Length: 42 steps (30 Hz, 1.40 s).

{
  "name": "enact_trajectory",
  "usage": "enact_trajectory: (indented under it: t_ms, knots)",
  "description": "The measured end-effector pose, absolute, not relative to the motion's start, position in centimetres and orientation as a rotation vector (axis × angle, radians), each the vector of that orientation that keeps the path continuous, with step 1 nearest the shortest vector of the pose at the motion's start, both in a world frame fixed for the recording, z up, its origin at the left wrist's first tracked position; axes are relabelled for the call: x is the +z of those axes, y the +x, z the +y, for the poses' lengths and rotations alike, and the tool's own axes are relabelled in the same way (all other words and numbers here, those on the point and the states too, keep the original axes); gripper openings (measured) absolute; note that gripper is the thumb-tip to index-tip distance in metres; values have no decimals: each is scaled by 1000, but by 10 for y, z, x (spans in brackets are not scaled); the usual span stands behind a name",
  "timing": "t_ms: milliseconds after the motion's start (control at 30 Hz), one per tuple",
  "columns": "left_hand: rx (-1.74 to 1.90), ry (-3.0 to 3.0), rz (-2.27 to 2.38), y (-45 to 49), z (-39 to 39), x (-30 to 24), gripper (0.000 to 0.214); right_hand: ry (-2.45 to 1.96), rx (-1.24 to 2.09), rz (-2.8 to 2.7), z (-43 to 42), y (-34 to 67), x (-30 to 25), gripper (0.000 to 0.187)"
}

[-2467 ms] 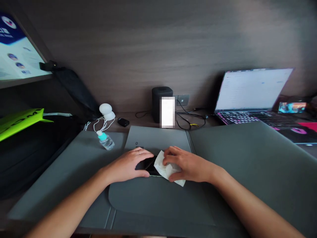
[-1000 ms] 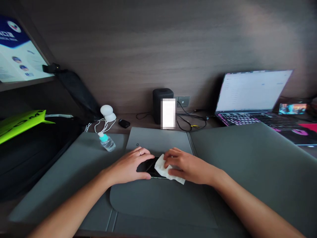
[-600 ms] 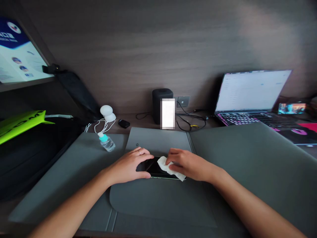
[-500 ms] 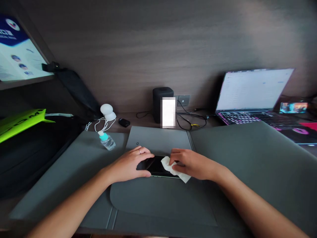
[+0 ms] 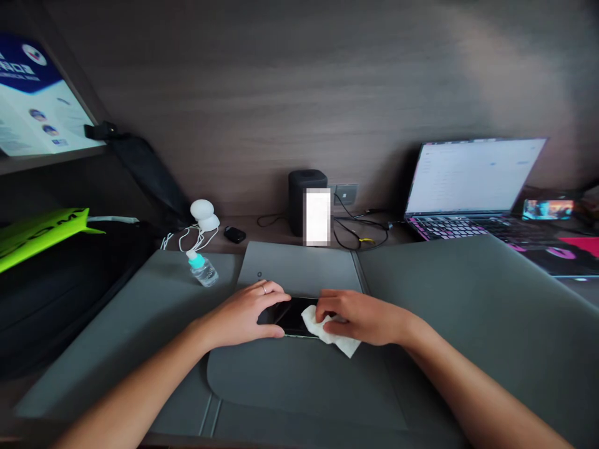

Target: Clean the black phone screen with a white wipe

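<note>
A dark-screened phone [image 5: 296,317] lies flat on a grey sleeve [image 5: 299,262]. My left hand [image 5: 250,313], with a ring on one finger, holds the phone's left end between thumb and fingers along its two long edges. Bunched in the fingers of my right hand [image 5: 362,317] is a crumpled white tissue [image 5: 345,344]. It rests on the right part of the screen, and its loose corner hangs past the near edge. My right hand and the tissue hide the phone's right end.
Left of the sleeve stands a small clear bottle [image 5: 204,272] with a turquoise collar. Behind are a white round-headed device [image 5: 203,212], a black fob [image 5: 234,234], a black speaker [image 5: 296,206] and cables [image 5: 374,240]. An open laptop [image 5: 475,178] sits at right, a black bag [image 5: 84,293] at left.
My right hand has shifted slightly left and nearer with the tissue, whose loose corner now reaches further down. My left hand keeps its hold on the phone. The view has tilted slightly.
</note>
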<state>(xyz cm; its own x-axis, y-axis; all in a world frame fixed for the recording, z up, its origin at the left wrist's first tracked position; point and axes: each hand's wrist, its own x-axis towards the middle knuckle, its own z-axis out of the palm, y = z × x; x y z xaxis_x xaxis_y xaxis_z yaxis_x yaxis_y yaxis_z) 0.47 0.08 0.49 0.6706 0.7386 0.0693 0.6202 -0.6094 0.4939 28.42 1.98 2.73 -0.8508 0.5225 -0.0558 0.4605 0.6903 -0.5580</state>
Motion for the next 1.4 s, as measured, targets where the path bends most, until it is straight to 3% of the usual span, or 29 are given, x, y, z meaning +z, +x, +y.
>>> enact_trajectory:
  t_ms: [967, 1400]
  knots:
    - [389, 2450, 1057, 4, 2, 3, 54, -894, 894, -2765, 15, 276, 26, 13]
    - [374, 2471, 1068, 5, 1, 5, 53, -1264, 750, -2778, 17, 275, 31, 7]
